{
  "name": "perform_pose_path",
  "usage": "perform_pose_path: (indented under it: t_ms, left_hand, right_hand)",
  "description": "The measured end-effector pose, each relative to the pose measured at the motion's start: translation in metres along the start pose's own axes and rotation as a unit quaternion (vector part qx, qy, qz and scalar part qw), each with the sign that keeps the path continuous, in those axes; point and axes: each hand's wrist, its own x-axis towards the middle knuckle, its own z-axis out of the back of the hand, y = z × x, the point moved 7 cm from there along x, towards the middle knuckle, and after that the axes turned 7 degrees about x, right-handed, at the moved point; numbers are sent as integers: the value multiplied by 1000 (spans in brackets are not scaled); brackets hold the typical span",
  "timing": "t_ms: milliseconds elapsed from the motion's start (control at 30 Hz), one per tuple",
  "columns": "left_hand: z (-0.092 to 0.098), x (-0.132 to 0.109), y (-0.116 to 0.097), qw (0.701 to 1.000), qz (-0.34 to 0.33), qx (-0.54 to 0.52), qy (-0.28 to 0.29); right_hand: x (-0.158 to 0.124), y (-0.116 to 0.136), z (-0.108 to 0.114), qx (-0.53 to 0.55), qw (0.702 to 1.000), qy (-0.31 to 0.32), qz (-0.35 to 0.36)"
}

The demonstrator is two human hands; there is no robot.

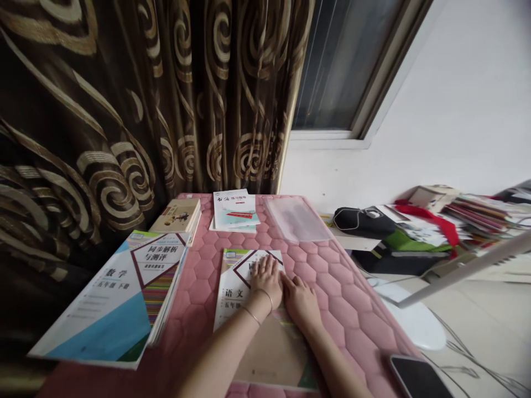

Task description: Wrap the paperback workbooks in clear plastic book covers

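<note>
A workbook [265, 354] with a white and tan cover lies flat on the pink quilted tabletop, right in front of me. My left hand [266, 279], a thin bracelet at its wrist, rests on the upper part of the cover with its fingers stretched out. Beside it, my right hand [301, 298] lies along the workbook's right edge, fingers extended and palm down. Neither hand grips anything. Both forearms cover parts of the workbook.
Left, a blue and white workbook [112, 309] tops a stack, with tan books [176, 215] behind it. Thin booklets [236, 210] and a clear plastic sleeve [296, 218] lie at the back. A phone [417, 376] sits near the right edge; a cluttered shelf [398, 260] stands beyond.
</note>
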Motion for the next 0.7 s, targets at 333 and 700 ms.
perform_pose_path:
  t_ms: [333, 700]
  left_hand:
    - [24, 7, 104, 998, 22, 49, -19]
    - [6, -160, 40, 994, -85, 65, -13]
  right_hand:
    - [0, 1, 2, -14, 1000, -8, -11]
    - [-1, 1, -3, -19, 1000, -10, -5]
